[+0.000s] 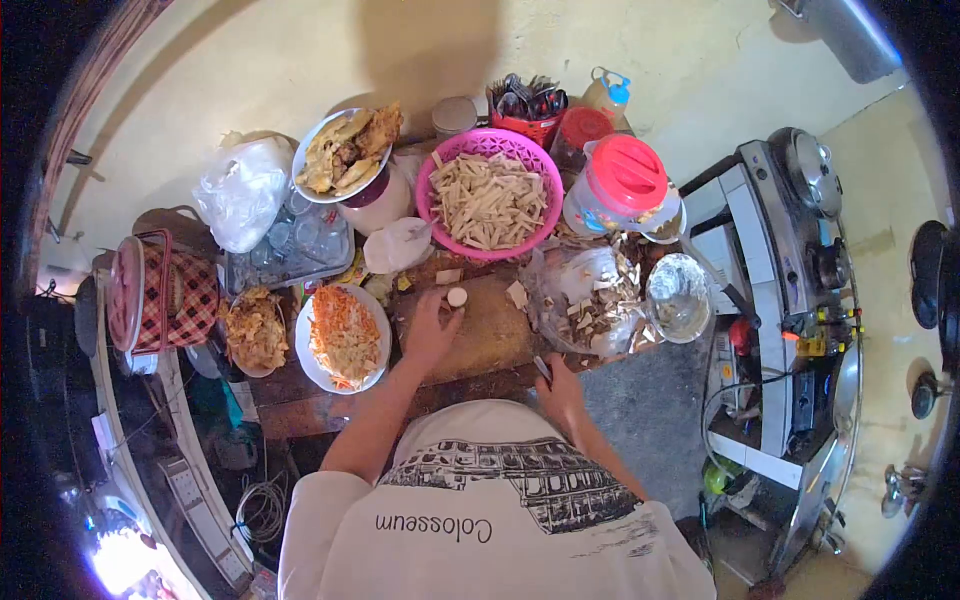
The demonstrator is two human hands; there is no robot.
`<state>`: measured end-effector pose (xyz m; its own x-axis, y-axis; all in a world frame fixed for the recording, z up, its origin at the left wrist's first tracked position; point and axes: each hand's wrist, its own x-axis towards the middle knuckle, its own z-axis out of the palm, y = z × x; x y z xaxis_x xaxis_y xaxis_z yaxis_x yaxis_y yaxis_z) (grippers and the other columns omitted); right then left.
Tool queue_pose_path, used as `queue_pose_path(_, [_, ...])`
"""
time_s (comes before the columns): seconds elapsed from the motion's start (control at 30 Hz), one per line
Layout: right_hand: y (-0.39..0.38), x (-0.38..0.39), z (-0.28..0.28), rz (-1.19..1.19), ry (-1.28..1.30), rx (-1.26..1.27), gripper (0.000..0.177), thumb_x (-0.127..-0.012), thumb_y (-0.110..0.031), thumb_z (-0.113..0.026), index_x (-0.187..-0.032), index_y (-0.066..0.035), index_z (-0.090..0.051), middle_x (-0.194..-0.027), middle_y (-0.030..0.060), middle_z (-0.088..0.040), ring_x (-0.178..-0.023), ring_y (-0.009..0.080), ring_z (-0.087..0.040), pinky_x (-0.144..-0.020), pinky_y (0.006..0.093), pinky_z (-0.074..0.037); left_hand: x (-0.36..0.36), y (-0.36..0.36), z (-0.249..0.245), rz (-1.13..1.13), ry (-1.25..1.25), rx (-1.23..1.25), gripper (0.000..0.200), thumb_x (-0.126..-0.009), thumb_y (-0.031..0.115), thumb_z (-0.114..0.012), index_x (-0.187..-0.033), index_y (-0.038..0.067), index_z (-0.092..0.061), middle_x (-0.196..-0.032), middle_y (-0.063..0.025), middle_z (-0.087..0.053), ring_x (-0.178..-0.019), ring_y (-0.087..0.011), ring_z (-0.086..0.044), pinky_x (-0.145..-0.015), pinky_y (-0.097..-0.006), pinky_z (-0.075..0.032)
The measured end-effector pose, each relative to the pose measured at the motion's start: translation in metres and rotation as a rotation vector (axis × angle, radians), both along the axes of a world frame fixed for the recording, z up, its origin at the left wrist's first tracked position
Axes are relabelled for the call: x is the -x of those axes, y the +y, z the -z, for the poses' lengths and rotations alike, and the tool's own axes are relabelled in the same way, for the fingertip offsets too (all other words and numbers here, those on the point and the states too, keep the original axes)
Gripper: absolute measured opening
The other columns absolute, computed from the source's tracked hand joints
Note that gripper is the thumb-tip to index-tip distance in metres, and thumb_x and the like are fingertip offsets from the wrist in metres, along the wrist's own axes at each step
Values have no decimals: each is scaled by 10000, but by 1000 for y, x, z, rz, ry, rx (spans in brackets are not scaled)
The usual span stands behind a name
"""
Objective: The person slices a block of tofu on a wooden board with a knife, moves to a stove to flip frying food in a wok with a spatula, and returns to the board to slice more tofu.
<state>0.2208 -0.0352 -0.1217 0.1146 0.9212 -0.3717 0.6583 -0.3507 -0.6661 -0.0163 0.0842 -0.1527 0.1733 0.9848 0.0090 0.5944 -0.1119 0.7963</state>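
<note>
On the brown cutting board (490, 335), my left hand (432, 328) has its thumb and fingers closed around a small pale piece with a round white end (457, 297). A short pale block (449, 275) lies just beyond those fingertips. My right hand (562, 388) grips a knife (542, 368) at the board's near right edge, its handle mostly covered by my fingers. To the right of the board, a clear plastic bag (575, 285) is strewn with peelings and scraps. A pink basket (490, 245) behind the board is heaped with pale cut sticks (490, 198).
A white plate of shredded carrot and pale shreds (345, 335) stands left of the board. A metal bowl (680, 297) and a red-lidded jug (625, 185) are on the right. Fried food (347, 155) fills a raised bowl at the back. A stove (800, 270) stands far right.
</note>
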Motion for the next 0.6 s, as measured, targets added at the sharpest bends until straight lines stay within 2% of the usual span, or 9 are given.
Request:
queue_pose_path(0.1, [11,8,-15,-31,43,58,278,-862,-264,-510,-1037,-48,-493,-900,245,-594,-868,435,-567,-740,493,-436,0,-21,5,15,104,76,433,-793,184,-632,-1161,15,-480,-1095,-189,-497,-1010,-348,-508,-860,-391,-430])
queue_pose_path(0.23, [11,12,-8,-123,17,18,346,-900,-376,-450,-1012,-56,-515,-854,243,-608,-831,445,-573,-714,500,-438,-3,-35,9,3,18,17,429,-791,184,-639,-1154,7,-495,-1087,-202,-501,-1006,-347,-515,-877,-390,-423])
queue_pose_path(0.3, [11,11,-12,-141,-11,77,368,-903,-400,-432,-993,-54,-523,-862,247,-606,-835,446,-571,-709,502,-438,-4,-39,5,-2,-15,-20,440,-796,185,-637,-1173,11,-493,-1086,-208,-503,-1007,-349,-518,-885,-388,-423])
queue_pose_path(0.43, [3,8,-3,-153,-38,81,400,-911,-430,-403,-968,-56,-533,-865,253,-601,-841,447,-567,-710,501,-439,-3,-42,-5,20,-15,69,461,-825,196,-607,-1238,48,-465,-1123,-212,-491,-1027,-355,-514,-896,-389,-421])
queue_pose_path(0.53, [-2,9,-1,-131,-35,-11,402,-907,-419,-431,-890,-33,-539,-692,218,-576,-696,427,-560,-601,480,-414,-3,-46,-4,1,-36,46,462,-843,202,-583,-1265,73,-448,-1144,-214,-480,-1038,-364,-505,-909,-396,-409])
queue_pose_path(0.6, [0,10,-11,-168,-56,107,431,-914,-441,-390,-961,-39,-537,-814,241,-595,-800,438,-562,-688,493,-431,-3,-48,3,-19,-6,55,447,-852,200,-569,-1265,83,-446,-1157,-214,-474,-1051,-371,-493,-921,-402,-398])
